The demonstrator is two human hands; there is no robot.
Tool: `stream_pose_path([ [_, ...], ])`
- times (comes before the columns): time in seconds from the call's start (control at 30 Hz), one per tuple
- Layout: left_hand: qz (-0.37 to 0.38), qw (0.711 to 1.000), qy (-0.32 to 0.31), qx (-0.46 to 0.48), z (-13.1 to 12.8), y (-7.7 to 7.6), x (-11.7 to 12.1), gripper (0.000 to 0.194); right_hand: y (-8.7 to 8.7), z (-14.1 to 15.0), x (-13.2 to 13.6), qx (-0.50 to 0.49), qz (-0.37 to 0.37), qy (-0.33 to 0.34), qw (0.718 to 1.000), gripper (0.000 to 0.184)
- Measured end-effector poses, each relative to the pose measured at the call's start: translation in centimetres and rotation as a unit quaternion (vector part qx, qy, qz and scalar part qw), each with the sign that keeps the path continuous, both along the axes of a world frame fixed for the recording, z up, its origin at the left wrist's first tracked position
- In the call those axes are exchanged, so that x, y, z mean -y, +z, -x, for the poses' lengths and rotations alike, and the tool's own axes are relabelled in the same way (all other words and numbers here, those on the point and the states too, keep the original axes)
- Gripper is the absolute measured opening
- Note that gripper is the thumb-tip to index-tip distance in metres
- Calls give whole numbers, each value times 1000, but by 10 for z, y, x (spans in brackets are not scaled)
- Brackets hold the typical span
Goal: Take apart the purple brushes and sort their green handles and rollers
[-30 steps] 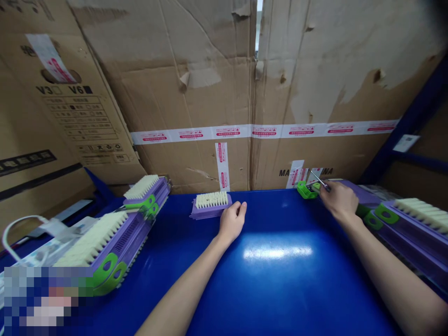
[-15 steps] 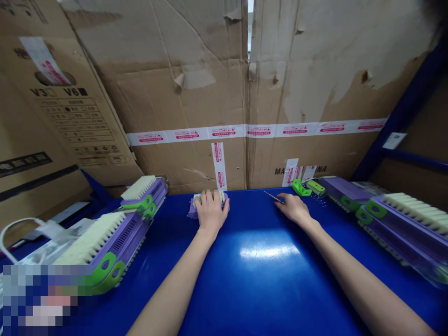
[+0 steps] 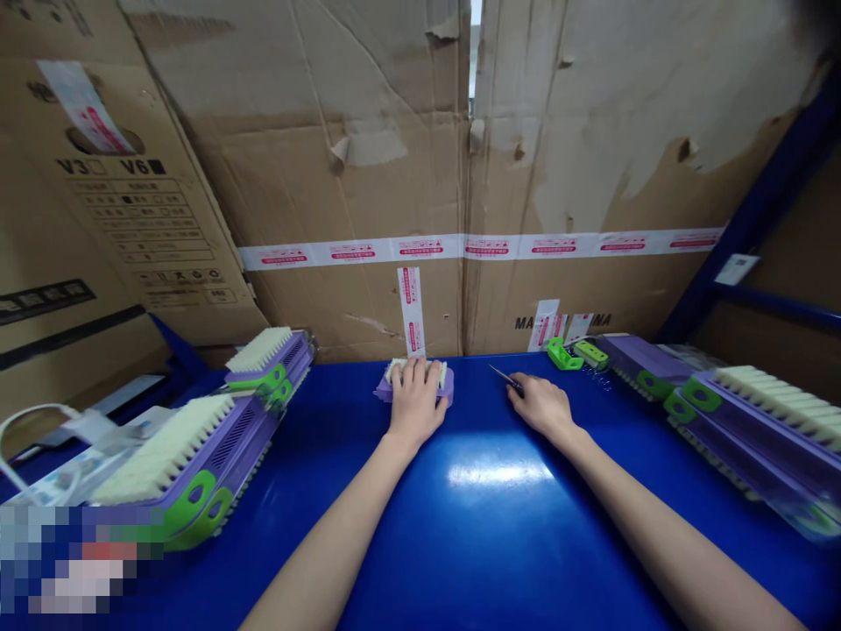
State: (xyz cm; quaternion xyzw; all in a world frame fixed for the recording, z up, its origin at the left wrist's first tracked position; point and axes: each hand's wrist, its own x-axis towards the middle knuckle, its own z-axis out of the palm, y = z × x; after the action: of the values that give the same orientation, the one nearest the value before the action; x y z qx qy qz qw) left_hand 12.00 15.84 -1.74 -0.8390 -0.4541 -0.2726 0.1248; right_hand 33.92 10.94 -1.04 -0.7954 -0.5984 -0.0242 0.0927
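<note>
My left hand [image 3: 415,399] lies over a small purple brush [image 3: 447,386] with cream bristles facing up. Its fingers rest across the bristles and the thumb is at the right side, gripping it on the blue table. My right hand [image 3: 542,405] is closed round a slim metal tool [image 3: 503,376] with a pointed tip aimed left, towards the brush but apart from it. Most of the tool's handle is hidden in the fingers, so I cannot tell its exact kind.
Purple brushes with green ends [image 3: 216,447] are stacked at left, and more purple brushes [image 3: 762,421] at right. A green plastic part [image 3: 565,354], a yellow-green block [image 3: 591,354] and small loose metal bits lie behind my right hand. Cardboard [image 3: 355,202] walls the back of the blue table [image 3: 492,543].
My left hand has slid the brush to the right along the table. My right hand with the pointed tool has shifted slightly left, so the two are closer together.
</note>
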Motion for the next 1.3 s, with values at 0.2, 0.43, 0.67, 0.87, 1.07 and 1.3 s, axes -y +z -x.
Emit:
stream_pose_path([
  [0.2, 18, 996, -85, 24, 0, 0, 2, 54, -2, 0, 0, 16, -2, 7, 1000, 37],
  [0.43, 49, 996, -69, 32, -2, -4, 1, 65, -3, 0, 0, 21, 1, 12, 1000, 37],
  [0.67, 158, 982, 53, 92, -1, -6, -5, 77, -4, 0, 1, 22, -14, 14, 1000, 37],
  [0.87, 186, 975, 54, 106, 4, -5, -10, 77, -3, 3, 2, 30, -23, 17, 999, 37],
  [1.07, 188, 967, 53, 164, 5, -6, -12, 73, -4, 5, 2, 38, -24, 24, 999, 36],
  [1.3, 184, 961, 60, 199, 4, -3, -9, 70, -1, 13, 6, 41, -67, 49, 996, 37],
])
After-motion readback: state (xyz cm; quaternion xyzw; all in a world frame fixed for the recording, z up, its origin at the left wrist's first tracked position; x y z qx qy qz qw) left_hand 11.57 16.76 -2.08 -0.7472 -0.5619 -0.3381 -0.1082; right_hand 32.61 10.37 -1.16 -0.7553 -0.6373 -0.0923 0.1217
